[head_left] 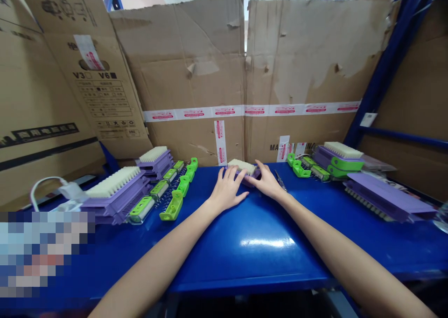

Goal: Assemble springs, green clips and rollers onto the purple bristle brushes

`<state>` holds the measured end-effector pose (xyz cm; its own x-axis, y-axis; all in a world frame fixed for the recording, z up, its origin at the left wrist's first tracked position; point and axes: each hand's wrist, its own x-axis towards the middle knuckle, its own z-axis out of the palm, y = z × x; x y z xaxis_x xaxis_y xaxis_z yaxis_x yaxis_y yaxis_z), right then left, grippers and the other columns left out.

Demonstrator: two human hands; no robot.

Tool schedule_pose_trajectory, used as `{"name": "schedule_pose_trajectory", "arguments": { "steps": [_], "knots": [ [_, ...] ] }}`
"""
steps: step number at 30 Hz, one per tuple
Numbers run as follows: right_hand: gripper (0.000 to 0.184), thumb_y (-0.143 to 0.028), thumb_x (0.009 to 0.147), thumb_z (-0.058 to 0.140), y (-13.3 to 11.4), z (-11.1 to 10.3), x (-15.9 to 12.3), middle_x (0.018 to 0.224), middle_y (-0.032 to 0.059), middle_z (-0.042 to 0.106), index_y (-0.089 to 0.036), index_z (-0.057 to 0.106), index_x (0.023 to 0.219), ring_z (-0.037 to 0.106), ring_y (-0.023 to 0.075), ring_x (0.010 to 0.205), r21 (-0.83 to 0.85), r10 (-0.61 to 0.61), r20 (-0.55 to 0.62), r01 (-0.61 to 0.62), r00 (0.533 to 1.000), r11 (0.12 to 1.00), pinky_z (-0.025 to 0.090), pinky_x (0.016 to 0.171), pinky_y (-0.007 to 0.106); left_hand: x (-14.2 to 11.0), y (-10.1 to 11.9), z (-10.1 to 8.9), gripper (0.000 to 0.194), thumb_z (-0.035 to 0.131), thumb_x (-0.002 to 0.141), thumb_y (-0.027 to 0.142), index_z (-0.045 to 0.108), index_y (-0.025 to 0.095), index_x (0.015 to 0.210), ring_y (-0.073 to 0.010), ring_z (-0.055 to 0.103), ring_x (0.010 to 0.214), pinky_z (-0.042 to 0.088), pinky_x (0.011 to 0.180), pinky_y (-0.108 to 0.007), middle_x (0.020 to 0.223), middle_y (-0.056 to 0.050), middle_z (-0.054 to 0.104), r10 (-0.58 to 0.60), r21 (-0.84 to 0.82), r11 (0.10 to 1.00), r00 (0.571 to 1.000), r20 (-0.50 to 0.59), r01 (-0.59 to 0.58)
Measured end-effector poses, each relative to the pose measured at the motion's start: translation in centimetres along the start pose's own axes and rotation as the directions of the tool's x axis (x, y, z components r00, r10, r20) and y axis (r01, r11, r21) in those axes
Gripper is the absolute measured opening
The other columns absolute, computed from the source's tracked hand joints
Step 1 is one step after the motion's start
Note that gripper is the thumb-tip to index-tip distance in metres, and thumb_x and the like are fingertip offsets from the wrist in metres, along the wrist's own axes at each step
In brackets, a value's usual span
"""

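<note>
A purple plastic block with a cream bristle-like top (241, 165) lies at the back middle of the blue table. My left hand (228, 190) rests against its front left side, fingers spread and thumb held apart over the table. At the block's right end is my right hand (265, 180), its thumb in front and its fingers toward the back, closed around that end. The hands partly hide the block's purple sides. Just right of my right hand lies a thin dark metal tool (280, 180), its kind unclear.
Purple cream-topped blocks (114, 183) stand at left, beside green-capped clear pieces (159, 190) and bright green brackets (171, 206). More green brackets (299, 167), a green-banded purple block (341, 157) and an overturned purple one (388, 194) are at right. Cardboard (196, 75) walls the back.
</note>
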<state>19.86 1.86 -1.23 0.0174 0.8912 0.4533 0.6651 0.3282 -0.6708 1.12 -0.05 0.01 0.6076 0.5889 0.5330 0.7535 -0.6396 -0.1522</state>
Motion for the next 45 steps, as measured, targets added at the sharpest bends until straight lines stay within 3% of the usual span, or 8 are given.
{"name": "schedule_pose_trajectory", "arguments": {
  "steps": [3, 6, 18, 24, 28, 32, 37, 45],
  "knots": [
    [0.058, -0.050, 0.087, 0.046, 0.0, 0.4, 0.3, 0.127, 0.0140, 0.053, -0.020, 0.039, 0.137, 0.062, 0.0203, 0.098, 0.254, 0.068, -0.032, -0.058, 0.997, 0.965, 0.050, 0.086, 0.037, 0.0, -0.1, 0.2, 0.073, 0.058, 0.080, 0.050, 0.031, 0.021, 0.142, -0.0310, 0.034, 0.132, 0.023, 0.108, -0.051, 0.139, -0.018, 0.040, 0.022, -0.011, 1.000, 1.000, -0.010, -0.022],
    [0.053, -0.047, 0.087, 0.046, 0.0, 0.8, 0.3, 0.116, 0.0105, 0.060, -0.019, 0.045, 0.133, 0.064, 0.0172, 0.085, 0.311, 0.067, -0.039, -0.052, 0.997, 0.949, 0.051, 0.081, 0.035, 0.0, -0.2, 0.5, 0.066, 0.058, 0.080, 0.049, 0.037, 0.023, 0.138, -0.0323, 0.038, 0.129, 0.026, 0.106, -0.053, 0.136, -0.017, 0.044, -0.001, 0.000, 1.000, 1.000, -0.014, 0.001],
    [0.046, -0.037, 0.088, 0.045, -0.6, 0.3, 0.0, 0.100, 0.0093, 0.068, -0.014, 0.051, 0.127, 0.065, 0.0174, 0.078, 0.141, 0.007, -0.046, -0.001, 0.999, 0.990, 0.050, 0.079, 0.033, -0.1, -0.1, 0.7, 0.055, 0.055, 0.083, 0.040, 0.043, 0.025, 0.134, -0.0321, 0.038, 0.129, 0.029, 0.104, -0.054, 0.136, -0.017, 0.044, -0.056, 0.059, 0.996, 0.997, -0.061, 0.059],
    [0.042, -0.033, 0.090, 0.041, -0.7, -1.3, 0.3, 0.106, 0.0104, 0.066, -0.014, 0.052, 0.126, 0.064, 0.0189, 0.087, -0.146, -0.084, -0.163, 0.060, 0.983, 0.987, 0.048, 0.084, 0.032, -0.2, 0.1, 0.6, 0.059, 0.057, 0.082, 0.041, 0.041, 0.021, 0.135, -0.0336, 0.036, 0.129, 0.026, 0.105, -0.055, 0.140, -0.019, 0.039, -0.135, 0.072, 0.987, 0.985, -0.105, 0.143],
    [0.043, -0.029, 0.091, 0.038, -0.4, -3.4, 0.6, 0.116, 0.0138, 0.062, -0.013, 0.051, 0.129, 0.060, 0.0238, 0.100, -0.465, -0.073, -0.219, -0.039, 0.973, 0.884, 0.045, 0.087, 0.035, -0.1, 0.1, 0.8, 0.060, 0.055, 0.083, 0.041, 0.039, 0.018, 0.136, -0.0339, 0.043, 0.124, 0.026, 0.105, -0.056, 0.138, -0.020, 0.041, -0.204, 0.077, 0.975, 0.975, -0.084, 0.211],
    [0.041, -0.028, 0.088, 0.042, 0.5, -5.3, 0.7, 0.114, 0.0186, 0.060, -0.012, 0.057, 0.123, 0.053, 0.0320, 0.108, -0.681, 0.069, -0.265, -0.237, 0.962, 0.693, 0.041, 0.086, 0.043, -0.1, 0.2, 0.5, 0.059, 0.051, 0.085, 0.039, 0.035, 0.016, 0.137, -0.0309, 0.051, 0.115, 0.029, 0.103, -0.053, 0.129, -0.019, 0.049, -0.239, 0.050, 0.970, 0.971, -0.020, 0.239],
    [0.037, -0.027, 0.086, 0.043, 2.2, -6.4, 0.5, 0.113, 0.0225, 0.057, -0.008, 0.062, 0.112, 0.048, 0.0355, 0.109, -0.732, 0.195, -0.350, -0.397, 0.916, 0.554, 0.038, 0.085, 0.047, 0.0, 0.4, 0.2, 0.058, 0.049, 0.086, 0.037, 0.033, 0.015, 0.137, -0.0292, 0.055, 0.109, 0.031, 0.100, -0.049, 0.125, -0.018, 0.052, -0.225, 0.061, 0.972, 0.974, -0.012, 0.226],
    [0.035, -0.025, 0.083, 0.046, 3.2, -7.2, 0.7, 0.117, 0.0231, 0.054, -0.009, 0.063, 0.110, 0.046, 0.0359, 0.110, -0.711, 0.297, -0.395, -0.494, 0.870, 0.501, 0.034, 0.084, 0.049, -0.1, 0.5, 0.5, 0.059, 0.050, 0.086, 0.038, 0.034, 0.014, 0.137, -0.0301, 0.054, 0.108, 0.032, 0.099, -0.049, 0.124, -0.018, 0.051, -0.267, 0.113, 0.956, 0.963, -0.037, 0.270]
  ]
}}
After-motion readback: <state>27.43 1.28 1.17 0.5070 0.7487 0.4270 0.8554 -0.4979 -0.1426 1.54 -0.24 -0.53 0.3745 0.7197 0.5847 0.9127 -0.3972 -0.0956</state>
